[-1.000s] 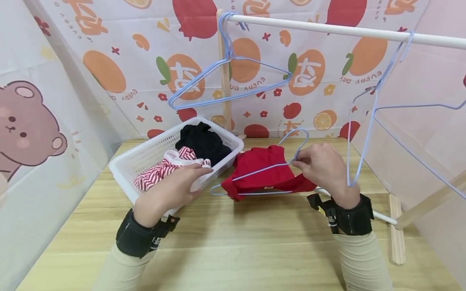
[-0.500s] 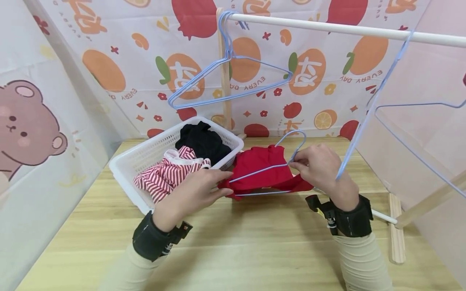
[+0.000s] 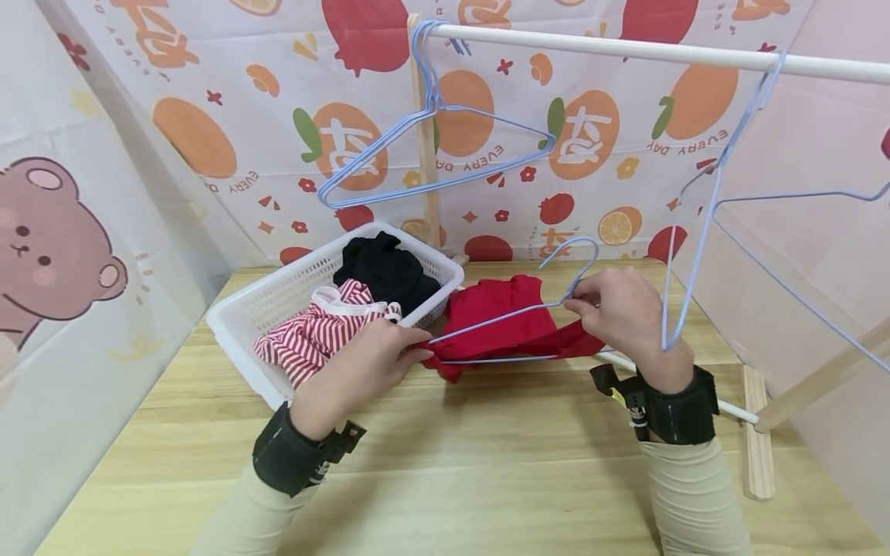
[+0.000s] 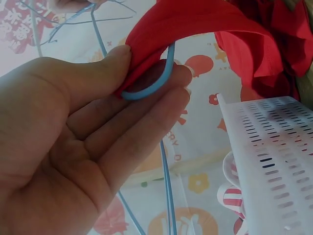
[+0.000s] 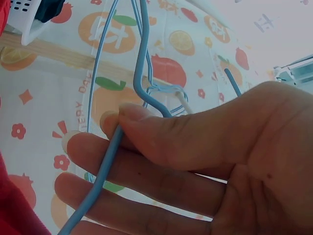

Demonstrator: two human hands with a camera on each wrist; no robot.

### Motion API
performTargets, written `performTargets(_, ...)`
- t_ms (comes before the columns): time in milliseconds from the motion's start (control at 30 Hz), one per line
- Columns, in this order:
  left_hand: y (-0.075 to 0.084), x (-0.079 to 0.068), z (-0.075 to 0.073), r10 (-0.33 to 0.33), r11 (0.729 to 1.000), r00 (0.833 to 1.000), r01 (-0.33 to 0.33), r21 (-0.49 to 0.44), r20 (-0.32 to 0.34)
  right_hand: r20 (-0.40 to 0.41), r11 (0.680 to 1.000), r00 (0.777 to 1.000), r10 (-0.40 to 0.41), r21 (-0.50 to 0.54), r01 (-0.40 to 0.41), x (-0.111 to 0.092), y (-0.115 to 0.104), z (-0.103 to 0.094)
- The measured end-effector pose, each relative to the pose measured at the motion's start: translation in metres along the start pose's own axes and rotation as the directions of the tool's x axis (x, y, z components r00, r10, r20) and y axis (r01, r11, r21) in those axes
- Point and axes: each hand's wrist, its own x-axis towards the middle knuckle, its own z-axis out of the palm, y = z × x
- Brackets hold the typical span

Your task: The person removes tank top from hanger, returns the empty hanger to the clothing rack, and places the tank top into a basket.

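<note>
A small red garment (image 3: 497, 305) hangs partly around a light-blue hanger (image 3: 499, 317) low over the table, its exact kind hidden by folds. With thumb and fingers, my left hand (image 3: 365, 367) pinches the garment's edge at the hanger's left end. In the left wrist view, the rounded hanger tip (image 4: 154, 90) pokes out of the red cloth (image 4: 195, 19) against the fingers. My right hand (image 3: 626, 313) holds the hanger by its neck, just under the hook. The right wrist view shows the blue wire (image 5: 139, 63) pinched between thumb and fingers.
Left of the garment stands a white basket (image 3: 243, 309) with a red-and-white striped garment (image 3: 313, 332) and black clothing (image 3: 382, 270). Above, a rack's white rail (image 3: 626, 51) carries blue hangers (image 3: 375, 150) at left and another hanger (image 3: 702, 232) in front of my right forearm.
My left hand has moved right from the basket's side to the red garment and now pinches its edge at the hanger's end. The hanger has risen and tilted slightly in my right hand.
</note>
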Motion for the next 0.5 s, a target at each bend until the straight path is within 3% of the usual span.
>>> performTargets(500,-0.003,0.001,0.001,-0.011,1.000,1.000,0.011,-0.016,-0.002,-0.049,0.998,0.998,0.044,0.035,-0.042,0.001,0.014,-0.004)
